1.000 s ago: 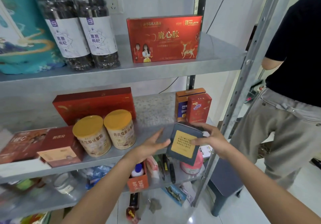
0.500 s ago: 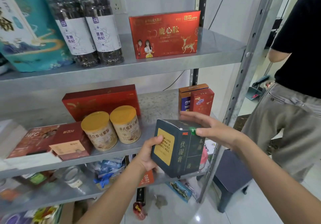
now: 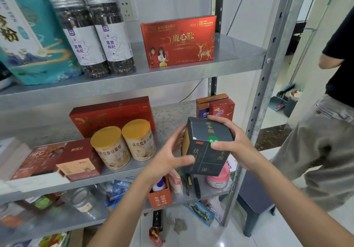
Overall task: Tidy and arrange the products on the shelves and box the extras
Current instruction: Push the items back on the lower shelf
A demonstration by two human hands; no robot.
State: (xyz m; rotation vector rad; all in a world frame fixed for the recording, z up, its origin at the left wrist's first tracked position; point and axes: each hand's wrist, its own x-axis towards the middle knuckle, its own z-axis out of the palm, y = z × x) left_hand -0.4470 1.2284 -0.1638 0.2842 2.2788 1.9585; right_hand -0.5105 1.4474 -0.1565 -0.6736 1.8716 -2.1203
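The scene is lit brightly and evenly by soft, diffuse light. A dull sheen is seen on the metal shelf [image 3: 235, 55], with small glare spots on the floor tiles [image 3: 222, 244]. The upright [image 3: 266, 74] is slanted by wide-angle distortion; the lower-left corner is blurred.

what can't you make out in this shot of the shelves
Head view only.
The dark box: the left hand and right hand grip it, their fingers cover part of the print, and its far sides face away.
The orange box: its front is mostly hidden by the small red box and the dark box.
The teal bag: cut off by the left and top edges.
The glass jar: blurred, label unreadable.
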